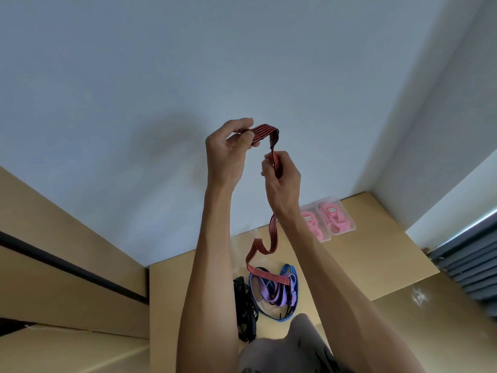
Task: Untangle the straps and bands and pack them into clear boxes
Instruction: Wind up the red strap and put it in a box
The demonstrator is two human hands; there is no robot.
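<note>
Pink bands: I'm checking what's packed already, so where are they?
In the head view, the pink bands lie inside two clear plastic boxes on the tan surface, far right by the wall corner.

Soft, even daylight, source to the right of the fingers. Faint blurred shadow on the pale blue-white wall left of them. Small glare patch on the tan wooden floor. Strong wide-angle bending at edges; slightly soft overall.

A red-and-black striped strap hung raised above the tangled pile of purple, blue and black bands, its lower end trailing onto that pile.
</note>
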